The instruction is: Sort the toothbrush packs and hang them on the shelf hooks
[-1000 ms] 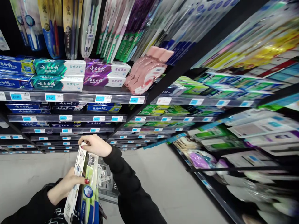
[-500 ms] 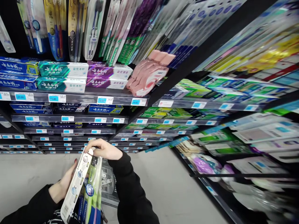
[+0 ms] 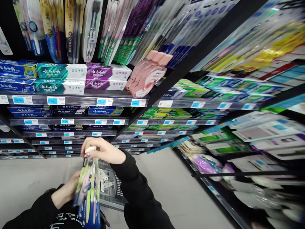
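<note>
I hold a long toothbrush pack upright in front of me, green and blue with a pink edge. My right hand pinches its top end from above. My left hand grips the pack's middle from the left side, fingers curled behind it. Both black sleeves come up from the bottom edge. The pack hides part of a grey shopping basket just behind it.
Shop shelves fill the view: toothpaste boxes on the upper shelf, hanging toothbrush packs above, pink packets to their right. Further shelves run along the right. Pale floor lies below.
The white pack that stood in front of the green one is no longer visible. The pack has turned edge-on and my left hand has closed round its middle.
</note>
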The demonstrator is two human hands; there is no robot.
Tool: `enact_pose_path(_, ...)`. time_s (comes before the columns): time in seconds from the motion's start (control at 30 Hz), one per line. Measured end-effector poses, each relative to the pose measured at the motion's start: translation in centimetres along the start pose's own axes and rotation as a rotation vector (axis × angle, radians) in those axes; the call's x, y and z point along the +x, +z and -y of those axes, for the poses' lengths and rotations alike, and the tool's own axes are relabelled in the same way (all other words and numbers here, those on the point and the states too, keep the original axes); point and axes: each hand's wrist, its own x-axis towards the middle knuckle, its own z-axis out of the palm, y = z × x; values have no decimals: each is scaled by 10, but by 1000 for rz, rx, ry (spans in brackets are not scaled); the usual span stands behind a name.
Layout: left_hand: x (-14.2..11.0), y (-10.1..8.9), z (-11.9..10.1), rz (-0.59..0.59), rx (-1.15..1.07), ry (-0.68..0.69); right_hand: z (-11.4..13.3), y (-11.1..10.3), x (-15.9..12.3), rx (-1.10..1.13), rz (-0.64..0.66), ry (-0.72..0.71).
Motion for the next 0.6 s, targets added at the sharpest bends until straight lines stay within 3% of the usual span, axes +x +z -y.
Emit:
enact_pose_path(0.13, 0, -5, -6, -79, 42, 85, -4, 12, 1, -97, -184, 278)
enact_pose_path(0.23, 1, -10, -9, -152, 61, 132, -22, 27, -1, -148, -268, 394)
enact_pose_path(0.33, -3, -12, -12, -170, 44, 143, -47, 43, -6, -132, -413, 464)
enact_pose_path(0.43, -9, -12, -13, -60, 111, 159, -68, 61, -15, -104, -590, 521)
enact_pose_path(0.6, -10, -11, -12, -50, 165, 161, -78, 98, -38, 5, -833, 515)
